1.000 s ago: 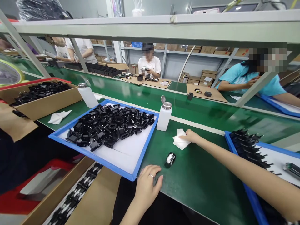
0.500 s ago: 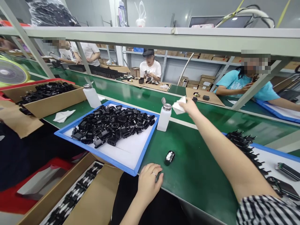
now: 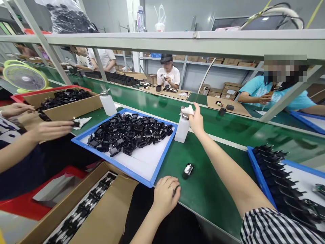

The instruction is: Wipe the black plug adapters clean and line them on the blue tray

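My right hand (image 3: pixel 197 119) grips a folded white wipe (image 3: pixel 188 110) and holds it on the top of a white dispenser bottle (image 3: pixel 182 129) with a metal cap. At the bench's front edge, my left hand (image 3: pixel 166 194), wearing a ring, is curled around a small black piece (image 3: pixel 175 190), mostly hidden by the fingers. Just beyond that hand lies a black plug housing (image 3: pixel 188 171) with white parts inside, on the green bench (image 3: pixel 210 176). A blue-rimmed tray (image 3: pixel 152 176) heaped with black plug adapters (image 3: pixel 129 132) is to the left.
Another blue-rimmed tray (image 3: pixel 256 173) with rows of black plugs stands on the right. A co-worker's hand (image 3: pixel 54 129) reaches in from the left near a second bottle (image 3: pixel 108 103). An open carton (image 3: pixel 101 206) sits below the bench; a shelf beam (image 3: pixel 177 42) crosses overhead.
My right hand has brought the wipe left and down onto the bottle's top. A co-worker's hands have come into view at left. My left hand keeps its place at the edge.
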A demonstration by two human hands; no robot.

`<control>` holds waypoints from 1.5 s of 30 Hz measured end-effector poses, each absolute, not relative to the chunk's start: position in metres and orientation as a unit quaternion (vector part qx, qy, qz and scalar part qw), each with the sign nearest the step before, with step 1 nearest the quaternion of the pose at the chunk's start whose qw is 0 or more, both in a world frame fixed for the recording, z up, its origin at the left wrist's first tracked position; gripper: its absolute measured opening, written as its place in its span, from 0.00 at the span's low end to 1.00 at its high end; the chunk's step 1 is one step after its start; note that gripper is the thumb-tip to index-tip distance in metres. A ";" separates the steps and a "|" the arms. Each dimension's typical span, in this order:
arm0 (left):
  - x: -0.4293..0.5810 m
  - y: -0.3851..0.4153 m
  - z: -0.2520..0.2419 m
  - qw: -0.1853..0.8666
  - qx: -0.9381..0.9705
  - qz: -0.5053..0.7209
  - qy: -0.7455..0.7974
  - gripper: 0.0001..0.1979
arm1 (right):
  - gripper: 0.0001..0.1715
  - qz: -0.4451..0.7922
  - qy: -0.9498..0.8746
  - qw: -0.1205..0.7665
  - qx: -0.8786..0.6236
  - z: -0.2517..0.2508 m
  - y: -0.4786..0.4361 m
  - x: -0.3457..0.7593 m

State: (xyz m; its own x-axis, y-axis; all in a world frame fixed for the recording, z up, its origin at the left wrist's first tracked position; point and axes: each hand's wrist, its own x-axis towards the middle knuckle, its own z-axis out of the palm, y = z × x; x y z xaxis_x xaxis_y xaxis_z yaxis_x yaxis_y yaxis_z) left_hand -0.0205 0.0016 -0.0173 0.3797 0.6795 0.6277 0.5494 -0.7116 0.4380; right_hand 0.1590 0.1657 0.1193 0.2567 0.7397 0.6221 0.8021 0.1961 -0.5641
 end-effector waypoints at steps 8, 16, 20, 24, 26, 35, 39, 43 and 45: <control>-0.021 0.001 -0.019 0.078 0.827 0.415 0.370 0.06 | 0.32 -0.035 -0.621 0.474 -0.623 0.121 0.163 0.157; -0.021 0.001 -0.019 0.067 0.822 0.427 0.370 0.06 | 0.31 -0.060 -0.626 0.456 -0.630 0.114 0.163 0.155; -0.021 0.001 -0.019 0.065 0.822 0.430 0.367 0.06 | 0.30 -0.068 -0.628 0.464 -0.621 0.113 0.163 0.156; -0.021 0.000 -0.020 0.066 0.821 0.432 0.368 0.06 | 0.30 -0.065 -0.632 0.455 -0.624 0.113 0.162 0.155; -0.021 0.000 -0.021 0.068 0.820 0.434 0.368 0.06 | 0.30 -0.067 -0.633 0.449 -0.627 0.113 0.162 0.155; -0.020 -0.001 -0.019 0.060 0.818 0.439 0.366 0.07 | 0.30 -0.089 -0.652 0.438 -0.612 0.113 0.164 0.161; -0.020 -0.001 -0.019 0.056 0.819 0.437 0.368 0.06 | 0.30 -0.088 -0.651 0.432 -0.618 0.112 0.165 0.161; -0.021 -0.001 -0.019 0.062 0.821 0.425 0.376 0.07 | 0.31 -0.083 -0.650 0.429 -0.622 0.114 0.164 0.160; -0.021 -0.001 -0.018 0.064 0.822 0.421 0.379 0.07 | 0.31 -0.085 -0.652 0.423 -0.624 0.115 0.163 0.160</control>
State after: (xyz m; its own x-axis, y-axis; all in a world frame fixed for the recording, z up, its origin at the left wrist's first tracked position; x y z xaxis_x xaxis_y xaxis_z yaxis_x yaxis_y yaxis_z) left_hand -0.0206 -0.0015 -0.0184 0.3590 0.6765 0.6430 0.5688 -0.7048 0.4239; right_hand 0.1598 0.1632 0.1151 0.1357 0.7411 0.6575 0.8851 0.2076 -0.4166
